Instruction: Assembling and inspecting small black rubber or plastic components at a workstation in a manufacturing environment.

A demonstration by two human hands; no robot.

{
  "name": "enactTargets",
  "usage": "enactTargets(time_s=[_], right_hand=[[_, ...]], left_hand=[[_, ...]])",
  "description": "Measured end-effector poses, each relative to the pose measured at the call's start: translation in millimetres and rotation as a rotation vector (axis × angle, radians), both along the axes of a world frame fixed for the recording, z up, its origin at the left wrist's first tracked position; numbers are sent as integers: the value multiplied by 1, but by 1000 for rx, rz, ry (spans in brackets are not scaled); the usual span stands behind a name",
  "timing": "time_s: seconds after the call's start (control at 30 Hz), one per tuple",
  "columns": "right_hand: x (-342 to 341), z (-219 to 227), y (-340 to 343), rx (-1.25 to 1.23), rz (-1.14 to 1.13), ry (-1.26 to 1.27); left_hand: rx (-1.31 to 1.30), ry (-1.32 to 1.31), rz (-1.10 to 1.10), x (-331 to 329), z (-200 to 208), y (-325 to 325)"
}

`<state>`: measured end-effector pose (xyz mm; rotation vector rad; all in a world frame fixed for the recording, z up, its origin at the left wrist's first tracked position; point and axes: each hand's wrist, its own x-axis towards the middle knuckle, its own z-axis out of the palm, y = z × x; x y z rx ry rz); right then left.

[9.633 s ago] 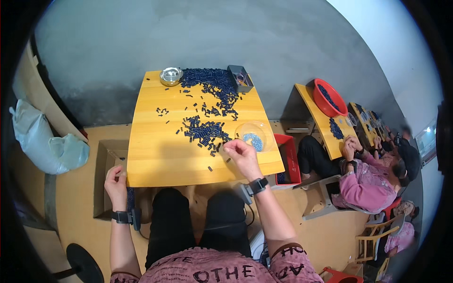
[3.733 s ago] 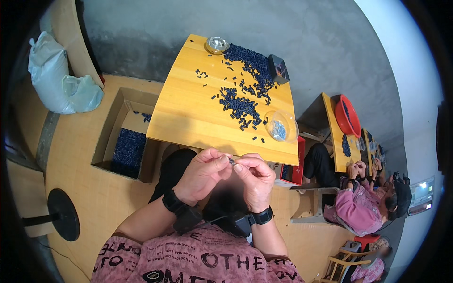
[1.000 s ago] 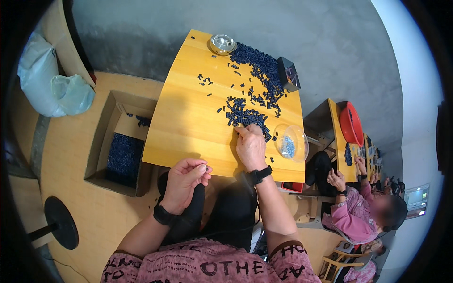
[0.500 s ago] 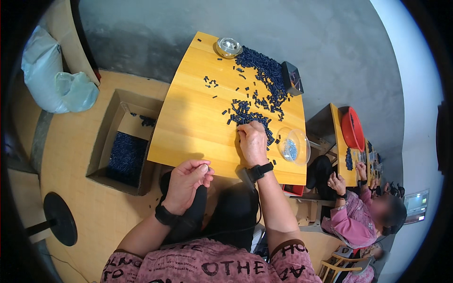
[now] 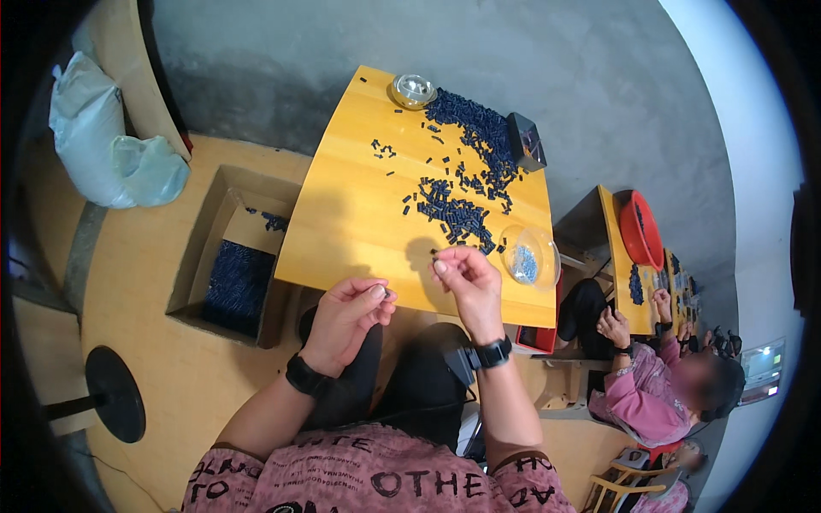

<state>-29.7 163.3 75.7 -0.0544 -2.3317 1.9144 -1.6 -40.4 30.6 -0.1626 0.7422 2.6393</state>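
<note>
My right hand (image 5: 472, 289) is raised over the table's near edge, thumb and fingers pinching a small black plastic piece (image 5: 434, 254). My left hand (image 5: 344, 323) is beside it in front of the same edge, its thumb and index finger closed on a tiny greyish part (image 5: 387, 293) whose kind I cannot make out. Beyond my right hand lies a loose heap of short black plastic pieces (image 5: 457, 214) on the yellow wooden table (image 5: 329, 231). A clear round bowl (image 5: 547, 272) holding small light-blue parts (image 5: 524, 265) stands just right of that hand.
A larger black pile (image 5: 470, 120) spreads at the far side, between a shiny round bowl (image 5: 412, 91) and a black box (image 5: 527, 142). On the floor at left stands an open cardboard box (image 5: 192, 282) with many dark pieces. Co-workers in pink (image 5: 641, 393) sit at right by a red basin (image 5: 640, 229).
My right hand has drawn back from the black heap toward me, now with a black piece in its fingertips. My left hand keeps its pinch near the same place.
</note>
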Motion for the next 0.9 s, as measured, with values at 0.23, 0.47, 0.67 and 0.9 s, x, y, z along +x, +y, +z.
enactTargets(time_s=[0.23,0.47,0.67,0.9], right_hand=[[91,36,-11,-307,101,-90],[135,52,-14,-283,28,110],[155,58,-14,-269,-24,193],[167,61,-14,-192,-76,251]], left_hand=[[127,77,-93,23,21,22],[191,87,-162,53,45,38],[210,156,-213,69,53,42],[146,199,-229,79,60,43]])
